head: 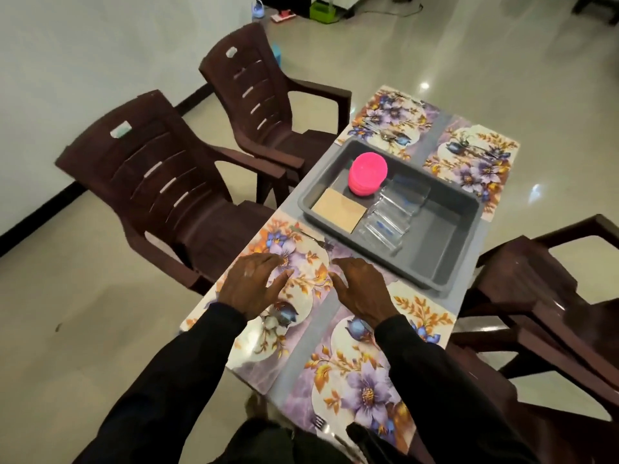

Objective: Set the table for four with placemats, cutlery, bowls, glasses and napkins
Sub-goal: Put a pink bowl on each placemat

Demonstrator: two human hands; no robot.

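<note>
Floral placemats down at all four seats, forks on some; bowls, glasses, napkins unplaced in grey tray [445,262].
Left hand [254,286] fingers spread, empty, hovering at near-left placemat [268,286]; right hand [361,289] loosely open, empty, over the mat seam. Pink bowl stack [367,174]: light plastic, probably grip by rim. Napkin pad [338,211]: soft, pinch an edge. Clear glasses [392,212]: slippery, fragile, hold around the body.

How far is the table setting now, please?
Done: four floral placemats are laid, and forks lie on some. In hand: nothing; the left hand and right hand hover open. Left: pink bowls, glasses and napkins sit in the grey tray.
</note>
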